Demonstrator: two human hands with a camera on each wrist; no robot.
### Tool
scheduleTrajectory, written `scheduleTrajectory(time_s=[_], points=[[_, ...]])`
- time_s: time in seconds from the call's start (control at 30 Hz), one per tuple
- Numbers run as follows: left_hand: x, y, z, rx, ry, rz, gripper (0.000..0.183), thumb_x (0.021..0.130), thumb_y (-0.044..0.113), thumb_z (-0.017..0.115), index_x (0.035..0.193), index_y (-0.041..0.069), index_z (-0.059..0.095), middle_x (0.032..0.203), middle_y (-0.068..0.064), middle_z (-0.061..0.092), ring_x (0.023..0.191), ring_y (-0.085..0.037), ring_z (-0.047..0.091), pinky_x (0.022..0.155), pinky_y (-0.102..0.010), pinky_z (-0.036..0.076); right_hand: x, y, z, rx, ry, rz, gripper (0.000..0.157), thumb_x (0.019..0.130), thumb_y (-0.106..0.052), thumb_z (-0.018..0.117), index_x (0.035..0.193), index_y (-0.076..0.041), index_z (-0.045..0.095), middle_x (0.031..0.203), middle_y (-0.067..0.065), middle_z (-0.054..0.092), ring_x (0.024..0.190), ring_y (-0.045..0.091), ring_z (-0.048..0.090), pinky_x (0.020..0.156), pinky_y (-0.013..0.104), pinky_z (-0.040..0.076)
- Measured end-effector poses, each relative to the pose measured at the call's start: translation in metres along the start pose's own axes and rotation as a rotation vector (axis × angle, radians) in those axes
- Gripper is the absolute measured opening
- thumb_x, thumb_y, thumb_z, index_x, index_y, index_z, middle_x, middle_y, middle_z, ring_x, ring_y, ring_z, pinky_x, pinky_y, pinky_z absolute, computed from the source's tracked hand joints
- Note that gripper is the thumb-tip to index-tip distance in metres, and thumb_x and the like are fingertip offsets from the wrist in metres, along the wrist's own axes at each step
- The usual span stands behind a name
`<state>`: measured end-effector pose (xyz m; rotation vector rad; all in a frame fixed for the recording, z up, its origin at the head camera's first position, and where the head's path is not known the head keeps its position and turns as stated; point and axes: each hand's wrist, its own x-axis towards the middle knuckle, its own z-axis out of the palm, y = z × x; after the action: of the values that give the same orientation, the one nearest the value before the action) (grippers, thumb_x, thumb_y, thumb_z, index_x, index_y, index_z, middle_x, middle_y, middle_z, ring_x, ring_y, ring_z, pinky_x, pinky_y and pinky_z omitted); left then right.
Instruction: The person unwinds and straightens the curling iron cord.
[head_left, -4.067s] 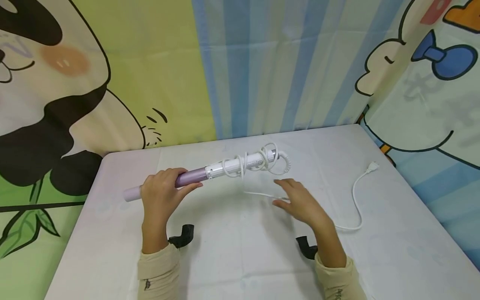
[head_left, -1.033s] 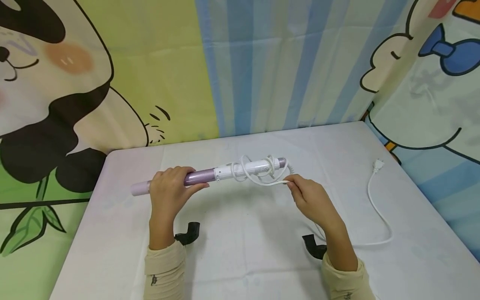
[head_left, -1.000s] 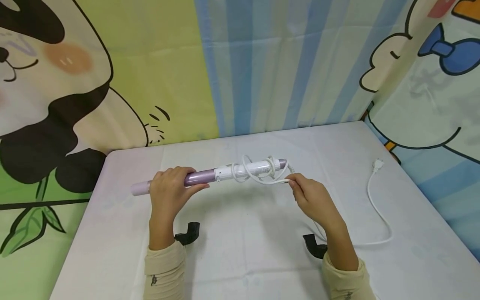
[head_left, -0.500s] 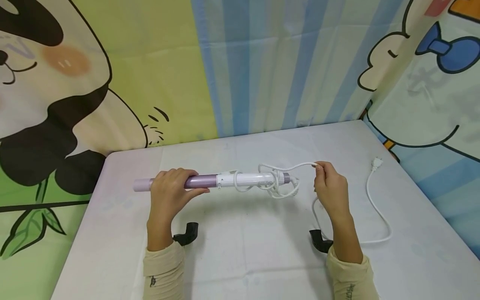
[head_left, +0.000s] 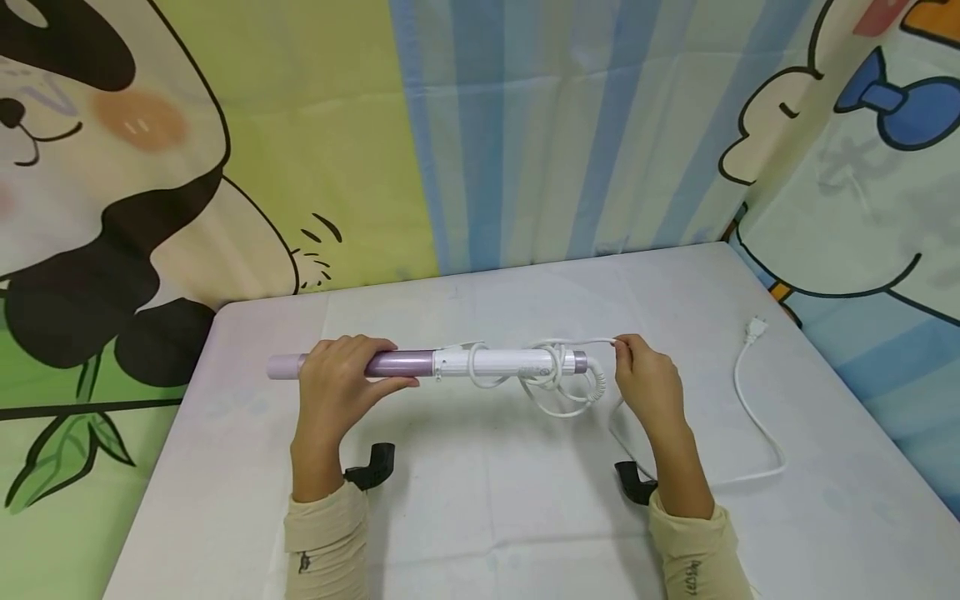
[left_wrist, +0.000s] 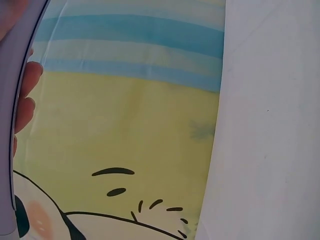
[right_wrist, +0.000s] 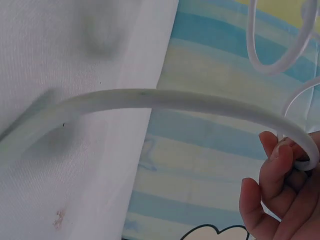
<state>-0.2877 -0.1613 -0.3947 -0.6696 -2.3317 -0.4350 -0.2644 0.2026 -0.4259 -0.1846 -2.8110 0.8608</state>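
Observation:
A curling iron [head_left: 491, 362] with a purple barrel and a white handle lies level above the table, its handle to the right. My left hand [head_left: 337, 379] grips the barrel; in the left wrist view the fingertips [left_wrist: 30, 80] show past the edge of the purple barrel [left_wrist: 7, 150]. Loops of white cord [head_left: 555, 383] wrap around the handle and hang below its end. My right hand [head_left: 651, 379], just right of the handle end, pinches the cord. In the right wrist view the cord [right_wrist: 200, 102] arches into the curled fingers of the right hand [right_wrist: 290, 200].
The free cord runs down past the right wrist and across the white table [head_left: 480, 500] to a plug [head_left: 755, 328] at the far right. Black wrist mounts [head_left: 372, 467] sit beside both wrists. Printed fabric [head_left: 495, 125] hangs behind and to the right of the table.
My right hand has taken hold of the cord, drawn it up and right over the handle, then shifted slightly back left. Below the handle end, the loops hang lower. The curling iron has turned more level.

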Motion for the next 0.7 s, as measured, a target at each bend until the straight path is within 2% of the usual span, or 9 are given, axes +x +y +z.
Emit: scheduleTrajectory(time_s=[0.23,0.37,0.43,0.6,0.7], points=[[-0.001,-0.0005,0.0001,-0.036,0.002,0.014,0.051,0.053,0.046,0.086,0.087,0.011,0.069,0.076,-0.005,0.071,0.068,-0.021,0.065,0.064,-0.035,0.044,-0.0009,-0.0021,0.0072,-0.038,0.014,-0.029,0.03,0.1,-0.02,0.044,0.113,0.002,0.06,0.086,0.024,0.069,0.057,0.031,0.057,0.052,0.039,0.043],[0.0,0.0009,-0.0003,-0.078,0.0,0.007,0.053,0.051,0.047,0.086,0.087,0.012,0.07,0.078,-0.004,0.072,0.07,-0.02,0.066,0.065,-0.035,0.045,-0.002,-0.0044,0.011,-0.055,0.01,-0.064,0.029,0.099,-0.018,0.046,0.112,0.003,0.061,0.089,0.025,0.07,0.063,0.036,0.064,0.054,0.043,0.049],[0.0012,0.0023,-0.0011,-0.084,0.003,-0.009,0.053,0.052,0.045,0.087,0.089,0.011,0.07,0.079,-0.004,0.072,0.072,-0.021,0.066,0.066,-0.035,0.045,-0.0022,-0.0045,0.0107,-0.066,-0.026,-0.072,0.027,0.098,-0.015,0.047,0.113,0.003,0.06,0.084,0.024,0.069,0.057,0.032,0.061,0.051,0.04,0.046],[0.0015,0.0018,-0.0042,-0.013,0.083,-0.081,0.052,0.053,0.042,0.088,0.088,0.008,0.07,0.078,-0.008,0.072,0.069,-0.025,0.066,0.064,-0.038,0.044,-0.0002,-0.0003,0.0037,-0.087,-0.125,-0.036,0.032,0.098,-0.02,0.049,0.118,0.003,0.056,0.075,0.018,0.064,0.056,0.025,0.053,0.049,0.035,0.041],[0.0002,0.0,-0.0051,0.033,0.134,-0.119,0.051,0.054,0.041,0.087,0.087,0.006,0.07,0.076,-0.01,0.071,0.067,-0.028,0.065,0.062,-0.039,0.042,0.0004,0.0022,0.0017,-0.067,-0.126,-0.028,0.042,0.099,-0.028,0.049,0.128,0.002,0.051,0.089,0.02,0.064,0.073,0.031,0.059,0.06,0.042,0.047]])
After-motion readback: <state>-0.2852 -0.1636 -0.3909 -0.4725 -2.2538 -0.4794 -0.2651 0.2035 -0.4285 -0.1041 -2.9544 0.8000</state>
